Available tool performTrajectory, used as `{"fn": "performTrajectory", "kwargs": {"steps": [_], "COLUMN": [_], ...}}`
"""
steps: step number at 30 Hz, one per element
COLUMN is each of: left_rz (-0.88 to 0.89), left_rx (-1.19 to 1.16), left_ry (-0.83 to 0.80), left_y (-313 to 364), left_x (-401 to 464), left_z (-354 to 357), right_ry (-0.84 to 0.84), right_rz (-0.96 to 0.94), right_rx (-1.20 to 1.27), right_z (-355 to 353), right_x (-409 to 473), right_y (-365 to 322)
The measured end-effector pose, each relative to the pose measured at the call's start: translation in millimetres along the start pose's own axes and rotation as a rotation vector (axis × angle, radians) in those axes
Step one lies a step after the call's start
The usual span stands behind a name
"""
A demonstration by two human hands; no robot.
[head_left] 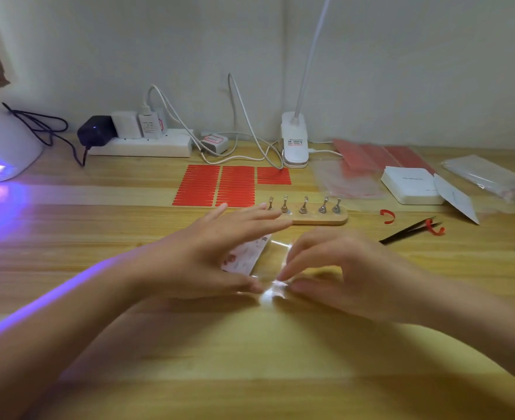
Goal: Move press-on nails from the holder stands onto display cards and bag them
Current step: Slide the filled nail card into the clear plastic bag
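Observation:
A display card (244,256) with reddish nails lies in the middle of the wooden table, partly inside a clear bag (275,268) that glints at its near edge. My left hand (201,259) lies over the card's left part with straight fingers, its thumb at the bag's near edge. My right hand (335,268) pinches the bag's open end with curled fingers and thumb. Behind them stands a wooden holder (319,218) with several small metal stands, and no nails show on them.
Red adhesive strip sheets (219,184) lie behind the holder. Black tweezers (407,231) and red peeled strips (387,216) are at the right, beside a white box (410,184) and clear bags (350,180). A glowing nail lamp (1,147), a power strip (141,145) and a clip lamp (295,140) stand behind.

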State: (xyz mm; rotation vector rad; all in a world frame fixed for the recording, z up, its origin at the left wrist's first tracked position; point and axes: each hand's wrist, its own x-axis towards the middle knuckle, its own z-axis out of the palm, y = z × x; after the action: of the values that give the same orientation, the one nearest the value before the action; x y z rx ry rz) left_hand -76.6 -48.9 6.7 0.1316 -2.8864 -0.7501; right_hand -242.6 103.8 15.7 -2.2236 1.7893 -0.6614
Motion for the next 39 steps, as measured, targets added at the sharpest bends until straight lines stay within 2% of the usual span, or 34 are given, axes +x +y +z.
{"fn": "performTrajectory", "kwargs": {"steps": [3, 8, 18, 25, 36, 39], "left_rz": [-0.068, -0.109, -0.045, -0.022, -0.035, -0.041], "left_rx": [-0.095, 0.242, 0.204, 0.222, 0.245, 0.262], "left_ry": [0.027, -0.024, -0.197, -0.22, -0.243, -0.241], "left_y": [2.8, 5.0, -1.4, -1.5, -1.1, -1.3], "left_x": [-3.1, -2.3, 0.2, -1.0, 0.3, 0.8], "left_z": [1.1, 25.8, 20.9, 20.3, 19.9, 20.1], "right_ry": [-0.041, -0.089, -0.169, -0.206, -0.215, -0.196], "right_rz": [-0.07, -0.09, -0.104, -0.125, -0.064, -0.102], "right_rx": [-0.064, -0.016, -0.017, -0.093, 0.048, -0.051], "right_z": [8.5, 14.4, 12.7, 10.9, 12.4, 17.2], "right_x": [1.4, 5.6, 19.5, 23.5, 26.4, 23.9], "right_y": [-4.1, -5.9, -3.1, -4.2, 1.2, 0.4]}}
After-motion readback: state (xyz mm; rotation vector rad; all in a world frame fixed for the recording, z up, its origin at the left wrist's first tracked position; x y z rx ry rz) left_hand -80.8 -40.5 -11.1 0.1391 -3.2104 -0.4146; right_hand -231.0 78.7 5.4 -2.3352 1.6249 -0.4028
